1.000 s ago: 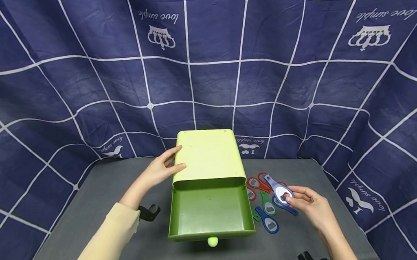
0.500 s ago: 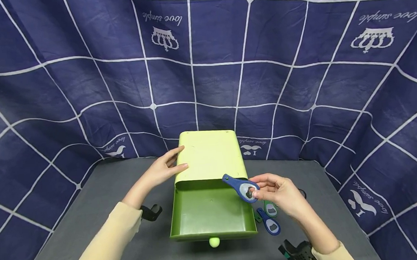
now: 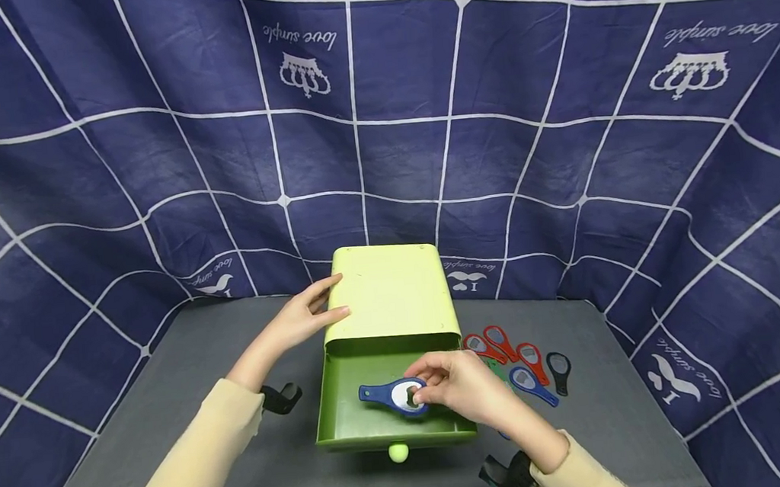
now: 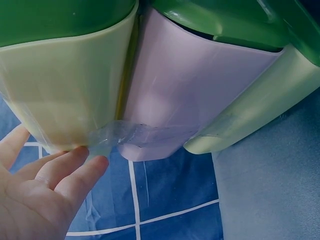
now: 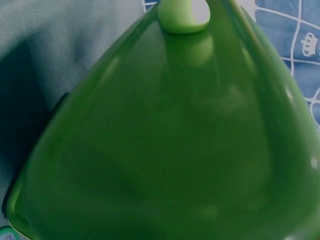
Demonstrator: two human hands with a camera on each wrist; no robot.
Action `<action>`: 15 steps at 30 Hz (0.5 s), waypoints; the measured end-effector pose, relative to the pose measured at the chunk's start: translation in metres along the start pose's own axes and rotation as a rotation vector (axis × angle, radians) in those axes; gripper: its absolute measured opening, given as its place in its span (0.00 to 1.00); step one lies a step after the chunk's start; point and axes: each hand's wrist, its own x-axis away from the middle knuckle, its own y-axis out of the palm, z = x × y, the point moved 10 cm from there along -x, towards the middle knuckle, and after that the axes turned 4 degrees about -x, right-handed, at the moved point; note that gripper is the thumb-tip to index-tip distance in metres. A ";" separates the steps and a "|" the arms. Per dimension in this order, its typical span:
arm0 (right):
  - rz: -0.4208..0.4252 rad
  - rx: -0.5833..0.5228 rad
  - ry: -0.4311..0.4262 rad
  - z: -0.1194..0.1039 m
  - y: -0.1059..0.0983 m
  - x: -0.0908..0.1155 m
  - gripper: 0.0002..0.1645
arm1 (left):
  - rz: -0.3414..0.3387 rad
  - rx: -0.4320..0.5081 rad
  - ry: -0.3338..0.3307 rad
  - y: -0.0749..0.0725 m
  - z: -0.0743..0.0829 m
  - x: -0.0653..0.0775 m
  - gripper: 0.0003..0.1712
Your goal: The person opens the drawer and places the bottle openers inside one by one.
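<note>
Blue flat paddle-shaped bottle opener [image 3: 385, 394] with a shiny metal centre is what we hold over a dark green plastic drawer [image 3: 366, 429], its round end pinched between the thumb and fingers of our right hand [image 3: 466, 384], its handle pointing left. We see the drawer standing open, a round lime-green knob [image 3: 398, 452] on its front. Beyond, our left hand [image 3: 294, 321] rests on the left edge of the pale lime plastic cabinet [image 3: 394, 293], fingers spread and relaxed. Rightward, we have red bottle openers [image 3: 529, 354] and a black bottle opener [image 3: 559, 365] on the grey tabletop [image 3: 277, 466]. Behind hangs a navy curtain [image 3: 400, 155] with white lines.
</note>
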 end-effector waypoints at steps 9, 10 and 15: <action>-0.061 0.070 -0.019 0.001 0.020 -0.006 0.13 | -0.001 0.001 0.002 0.000 -0.001 0.000 0.43; -0.067 0.077 -0.021 0.001 0.021 -0.006 0.13 | 0.001 -0.001 0.004 0.000 -0.001 0.000 0.43; -0.080 0.090 -0.009 0.004 0.023 -0.007 0.13 | 0.000 -0.006 0.005 0.001 -0.001 0.000 0.43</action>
